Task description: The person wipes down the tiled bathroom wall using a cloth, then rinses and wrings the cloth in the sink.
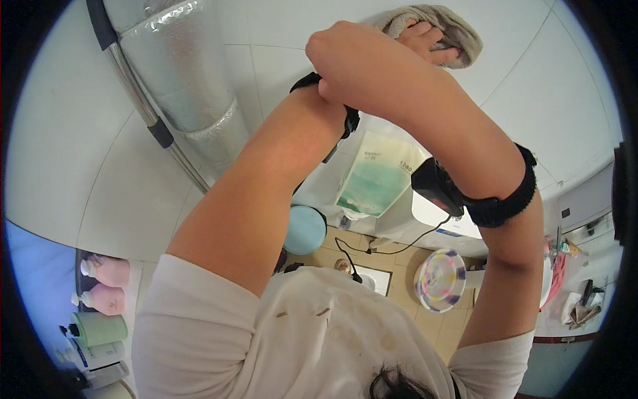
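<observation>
Our bare left arm (232, 199) slants up and to the right from the lower left, passing beneath our right forearm (425, 110), so the two cross. Beyond the crossing, our left hand (428, 45) shows with its fingers parted and slightly bent, the rest partly hidden. Our right upper arm (495, 306) rises from the lower right, bending at the elbow (515, 263). Our right hand (332, 56) is curled, knuckles outward, a fingertip against our left arm; how tightly it closes we cannot tell.
</observation>
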{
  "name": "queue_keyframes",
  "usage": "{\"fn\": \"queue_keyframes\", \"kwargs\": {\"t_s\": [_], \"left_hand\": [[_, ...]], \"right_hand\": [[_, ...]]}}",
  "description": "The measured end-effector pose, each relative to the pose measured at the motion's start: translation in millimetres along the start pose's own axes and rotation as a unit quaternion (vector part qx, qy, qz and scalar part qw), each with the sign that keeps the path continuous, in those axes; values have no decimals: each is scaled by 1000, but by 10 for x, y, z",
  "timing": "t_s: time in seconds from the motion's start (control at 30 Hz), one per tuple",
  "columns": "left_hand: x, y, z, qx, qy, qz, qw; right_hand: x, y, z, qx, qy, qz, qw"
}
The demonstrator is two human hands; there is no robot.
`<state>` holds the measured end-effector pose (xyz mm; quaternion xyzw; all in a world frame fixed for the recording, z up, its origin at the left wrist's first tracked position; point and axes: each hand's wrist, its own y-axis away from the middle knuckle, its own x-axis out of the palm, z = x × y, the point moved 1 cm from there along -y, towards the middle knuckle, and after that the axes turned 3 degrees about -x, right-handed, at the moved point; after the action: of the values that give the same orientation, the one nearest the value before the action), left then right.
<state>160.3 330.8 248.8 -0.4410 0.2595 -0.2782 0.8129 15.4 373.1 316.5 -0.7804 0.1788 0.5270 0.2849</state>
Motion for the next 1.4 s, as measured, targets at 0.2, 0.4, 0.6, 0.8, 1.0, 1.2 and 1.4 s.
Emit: {"fn": "queue_keyframes", "kwargs": {"t_s": [0.2,0.4,0.6,0.8,1.0,1.2,1.4], "left_hand": [[10,28,42,19,-3,-21,1000],[16,-6,23,21,-13,-39,999],[-33,14,29,24,-37,22,999],[3,-8,-19,-8,8,26,1000],[1,-34,53,25,8,29,999],[-30,-45,96,52,36,22,998],[-102,2,80,37,63,81,994]], "right_hand": [[-80,38,129,6,55,14,998],[-23,121,122,-16,66,-55,996],[198,360,49,20,-16,-151,988],[286,448,161,5,42,-167,985],[356,675,21,28,-138,-308,941],[1242,1047,6,264,-537,-33,800],[1387,718,279,203,-869,-20,452]]}}
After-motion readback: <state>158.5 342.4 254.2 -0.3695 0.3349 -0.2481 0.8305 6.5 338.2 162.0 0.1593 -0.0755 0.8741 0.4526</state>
